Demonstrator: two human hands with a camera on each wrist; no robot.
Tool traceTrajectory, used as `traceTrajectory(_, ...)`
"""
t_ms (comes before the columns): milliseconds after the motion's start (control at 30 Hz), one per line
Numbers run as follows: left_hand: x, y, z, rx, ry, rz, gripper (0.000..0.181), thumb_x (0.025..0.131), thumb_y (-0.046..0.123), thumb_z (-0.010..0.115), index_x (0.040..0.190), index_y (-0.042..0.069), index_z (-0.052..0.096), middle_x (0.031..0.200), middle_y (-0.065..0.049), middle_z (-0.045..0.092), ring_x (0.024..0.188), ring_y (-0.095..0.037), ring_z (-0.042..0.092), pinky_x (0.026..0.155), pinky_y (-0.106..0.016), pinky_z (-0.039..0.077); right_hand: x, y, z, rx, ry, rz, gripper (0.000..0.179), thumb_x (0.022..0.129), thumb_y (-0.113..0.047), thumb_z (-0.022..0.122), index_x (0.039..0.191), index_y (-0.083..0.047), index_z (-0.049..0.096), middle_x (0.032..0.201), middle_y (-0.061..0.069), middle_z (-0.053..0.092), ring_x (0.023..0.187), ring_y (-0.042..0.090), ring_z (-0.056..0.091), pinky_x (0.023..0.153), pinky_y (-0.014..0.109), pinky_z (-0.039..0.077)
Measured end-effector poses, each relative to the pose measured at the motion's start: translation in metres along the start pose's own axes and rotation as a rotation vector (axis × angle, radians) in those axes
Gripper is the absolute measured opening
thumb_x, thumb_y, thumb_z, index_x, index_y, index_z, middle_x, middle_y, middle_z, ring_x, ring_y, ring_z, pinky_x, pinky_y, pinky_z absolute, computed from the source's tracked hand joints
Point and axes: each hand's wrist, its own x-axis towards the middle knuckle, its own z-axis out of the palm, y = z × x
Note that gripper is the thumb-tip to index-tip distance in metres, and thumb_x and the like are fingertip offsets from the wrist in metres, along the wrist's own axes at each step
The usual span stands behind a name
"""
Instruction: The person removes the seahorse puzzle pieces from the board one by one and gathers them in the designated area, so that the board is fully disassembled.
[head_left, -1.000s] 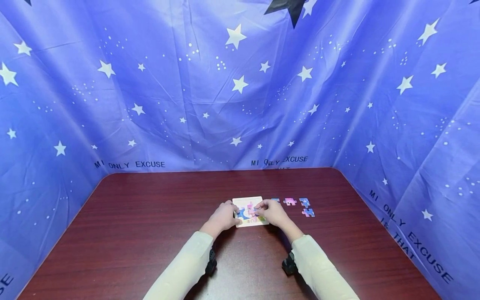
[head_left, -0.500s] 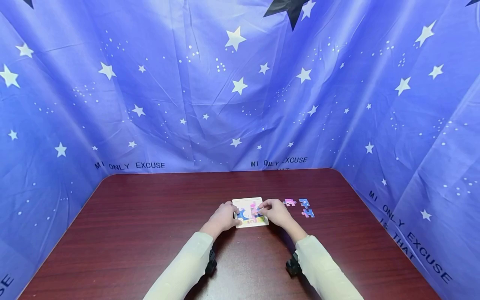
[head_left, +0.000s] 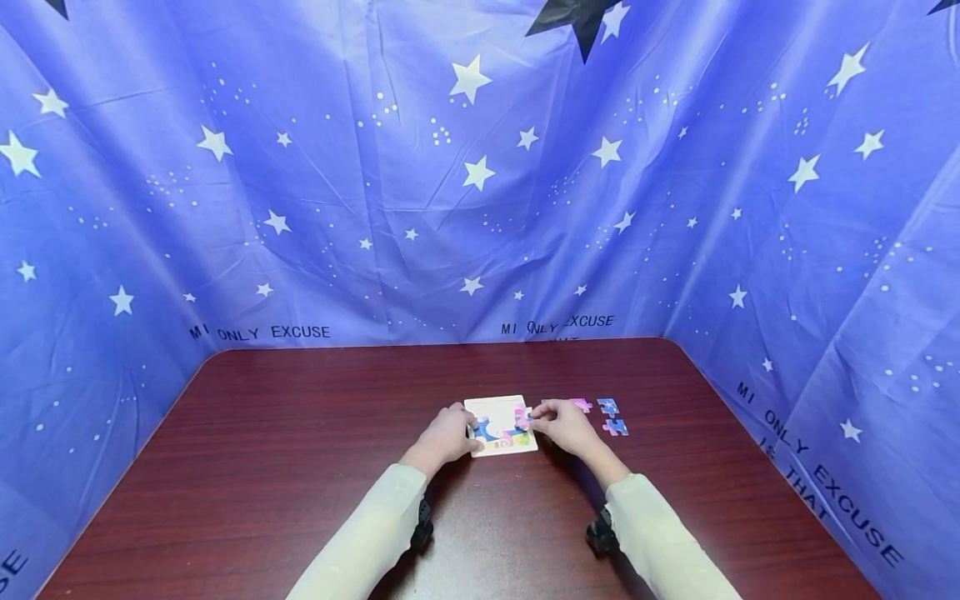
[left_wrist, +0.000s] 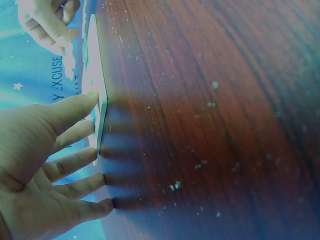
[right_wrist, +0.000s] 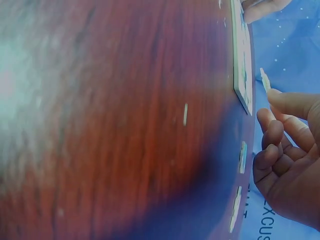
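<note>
A white-framed puzzle board [head_left: 492, 405] lies on the table, with blue, pink and yellow pieces set in its lower part. My left hand [head_left: 447, 433] rests at the board's left side; in the left wrist view its fingers [left_wrist: 75, 164] are spread and fairly straight, with the thumb at the board's edge. Between thumb and index finger my right hand [head_left: 568, 428] pinches a pinkish puzzle piece [head_left: 522, 417] over the board's right edge. Seen edge-on in the right wrist view, that puzzle piece [right_wrist: 265, 79] is raised above the board, the other right fingers curled in.
Right of the board lie loose puzzle pieces: a pink one [head_left: 582, 405], partly behind my right hand, and two blue-and-pink ones [head_left: 608, 407] further right. The dark red wooden table [head_left: 315, 467] ends at a blue star-patterned curtain [head_left: 420, 167].
My right hand has moved to the right with the pinched piece, from the board's middle to its right edge, uncovering more of the board. The left hand has stayed in place.
</note>
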Motion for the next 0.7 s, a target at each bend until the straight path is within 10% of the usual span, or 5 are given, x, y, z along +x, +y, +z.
traceTrajectory(700, 0.001, -0.001, 0.0, -0.014, -0.005, -0.004, 0.03, 0.078, 0.025, 0.074, 0.1, 0.006, 0.069, 0.107, -0.009, 0.058, 0.101, -0.033, 0.055, 0.091, -0.04, 0.046, -0.004, 0.013, -0.018, -0.045, -0.001, -0.007, 0.012, 0.082, -0.01, 0.068, 0.091, -0.003, 0.068, 0.069, 0.003, 0.061, 0.052, 0.01, 0.049, 0.049, 0.024, 0.042)
